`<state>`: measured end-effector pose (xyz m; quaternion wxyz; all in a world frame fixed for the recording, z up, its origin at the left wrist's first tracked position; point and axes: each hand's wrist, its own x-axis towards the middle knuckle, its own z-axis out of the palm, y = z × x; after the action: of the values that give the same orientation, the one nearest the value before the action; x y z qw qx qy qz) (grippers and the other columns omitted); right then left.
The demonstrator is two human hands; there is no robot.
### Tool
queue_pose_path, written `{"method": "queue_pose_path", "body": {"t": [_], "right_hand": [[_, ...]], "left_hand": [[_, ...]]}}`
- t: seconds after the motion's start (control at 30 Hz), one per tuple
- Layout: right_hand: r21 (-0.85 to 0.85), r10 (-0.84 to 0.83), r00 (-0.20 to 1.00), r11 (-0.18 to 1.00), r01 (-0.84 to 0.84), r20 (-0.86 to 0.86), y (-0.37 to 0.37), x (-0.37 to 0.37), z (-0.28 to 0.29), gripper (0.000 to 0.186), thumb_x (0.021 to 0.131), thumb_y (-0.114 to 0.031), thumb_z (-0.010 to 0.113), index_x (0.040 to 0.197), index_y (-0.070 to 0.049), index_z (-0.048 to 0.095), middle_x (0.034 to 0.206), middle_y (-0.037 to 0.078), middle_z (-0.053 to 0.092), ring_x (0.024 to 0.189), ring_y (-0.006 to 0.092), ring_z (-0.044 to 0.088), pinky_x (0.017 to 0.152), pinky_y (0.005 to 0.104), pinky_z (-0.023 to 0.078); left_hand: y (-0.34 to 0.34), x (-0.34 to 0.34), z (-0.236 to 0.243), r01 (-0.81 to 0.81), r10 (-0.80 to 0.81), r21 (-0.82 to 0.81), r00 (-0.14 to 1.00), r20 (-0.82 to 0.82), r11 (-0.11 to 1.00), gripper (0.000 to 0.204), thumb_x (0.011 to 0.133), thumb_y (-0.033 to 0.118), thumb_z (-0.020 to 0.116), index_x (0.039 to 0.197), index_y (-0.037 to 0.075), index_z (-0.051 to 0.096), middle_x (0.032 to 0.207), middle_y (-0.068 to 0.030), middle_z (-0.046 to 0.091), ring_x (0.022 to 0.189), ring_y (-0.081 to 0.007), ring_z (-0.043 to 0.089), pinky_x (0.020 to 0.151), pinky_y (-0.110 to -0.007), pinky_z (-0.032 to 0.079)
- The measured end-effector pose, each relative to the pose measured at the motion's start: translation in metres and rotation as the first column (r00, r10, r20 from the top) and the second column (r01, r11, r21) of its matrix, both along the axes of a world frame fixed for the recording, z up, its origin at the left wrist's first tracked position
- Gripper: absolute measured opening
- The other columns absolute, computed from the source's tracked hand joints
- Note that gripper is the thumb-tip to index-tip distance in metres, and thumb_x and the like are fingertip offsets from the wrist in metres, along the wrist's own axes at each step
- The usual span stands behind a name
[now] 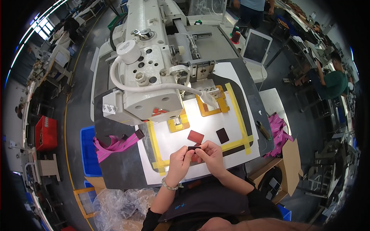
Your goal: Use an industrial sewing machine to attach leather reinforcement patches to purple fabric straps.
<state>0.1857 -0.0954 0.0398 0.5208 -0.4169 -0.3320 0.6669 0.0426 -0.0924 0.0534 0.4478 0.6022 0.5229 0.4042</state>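
Close together over the front of the white work sheet (181, 135), both my hands pinch one small dark piece (194, 148) between thumbs and fingers. My left hand (179, 161) has its left end, and my right hand (211, 156) the other. Just beyond my fingertips lies a flat red rectangular piece (195, 136). To its right is a dark rectangular piece (222, 136). Some more red shows below the held piece, partly hidden by my fingers. The head of a large white sewing machine (154, 104) stands over the far part of the sheet, by yellow clamp frames (210, 111).
Pink strips (115, 146) lie on the dark table at left; a pink pile (278, 129) is at right. A small tool (264, 131) rests near the right edge. A cardboard box (289, 169), clear plastic bags (119, 204) and a blue bin (88, 150) surround the table.
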Motion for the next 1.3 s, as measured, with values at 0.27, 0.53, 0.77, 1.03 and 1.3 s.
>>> {"method": "queue_pose_path", "body": {"t": [0.27, 0.53, 0.77, 1.03, 1.3], "right_hand": [[0.005, -0.018, 1.0, 1.0, 0.018, -0.001, -0.003, -0.002, -0.001, 0.011, 0.09, -0.004, 0.061, 0.086, -0.004, 0.051, 0.071, 0.002, 0.06, 0.06, 0.0043, 0.055, 0.053, 0.0172, 0.042], [0.083, 0.165, 0.975, 0.98, -0.179, 0.146, 0.013, 0.021, 0.011, 0.011, 0.089, -0.007, 0.063, 0.084, -0.001, 0.055, 0.069, 0.001, 0.058, 0.058, 0.0047, 0.051, 0.053, 0.02, 0.04], [0.131, 0.445, 0.619, 0.735, -0.665, 0.647, 0.031, 0.033, 0.033, 0.016, 0.087, -0.012, 0.063, 0.079, 0.0, 0.057, 0.061, 0.005, 0.053, 0.054, 0.0089, 0.043, 0.051, 0.0261, 0.036], [0.116, 0.314, 0.849, 0.911, -0.396, 0.425, 0.019, 0.014, 0.017, 0.017, 0.092, -0.008, 0.059, 0.078, 0.002, 0.056, 0.066, -0.002, 0.053, 0.063, 0.0011, 0.047, 0.053, 0.019, 0.038], [0.141, 0.208, 0.873, 0.945, -0.296, 0.441, 0.003, 0.003, -0.003, 0.016, 0.092, -0.008, 0.058, 0.08, 0.002, 0.057, 0.067, -0.004, 0.052, 0.063, 0.0002, 0.047, 0.054, 0.0181, 0.038]], "left_hand": [[0.001, 0.0, 0.002, 0.02, -0.017, 0.043, 0.998, -0.067, 0.999, 0.028, 0.093, 0.018, 0.057, 0.073, -0.001, 0.049, 0.059, -0.0144, 0.051, 0.049, -0.0216, 0.046, 0.047, -0.032, 0.037], [0.009, -0.016, 0.003, 0.185, -0.183, 0.016, 0.98, -0.077, 0.983, 0.025, 0.092, 0.016, 0.056, 0.074, -0.001, 0.049, 0.061, -0.0163, 0.051, 0.051, -0.0279, 0.049, 0.05, -0.034, 0.038], [0.013, -0.034, 0.013, 0.367, -0.377, -0.088, 0.915, -0.147, 0.926, 0.023, 0.093, 0.018, 0.054, 0.079, -0.001, 0.053, 0.062, -0.0143, 0.053, 0.052, -0.0245, 0.046, 0.052, -0.03, 0.039], [-0.005, -0.015, -0.001, 0.129, -0.121, -0.064, 0.986, 0.113, 0.99, 0.024, 0.094, 0.019, 0.055, 0.081, 0.0, 0.055, 0.061, -0.0091, 0.053, 0.053, -0.0118, 0.043, 0.051, -0.027, 0.037], [-0.014, -0.016, -0.007, 0.047, -0.046, 0.035, 0.998, -0.037, 0.998, 0.018, 0.093, 0.015, 0.056, 0.085, -0.001, 0.058, 0.061, -0.005, 0.053, 0.055, -0.0087, 0.044, 0.051, -0.026, 0.037]]}}
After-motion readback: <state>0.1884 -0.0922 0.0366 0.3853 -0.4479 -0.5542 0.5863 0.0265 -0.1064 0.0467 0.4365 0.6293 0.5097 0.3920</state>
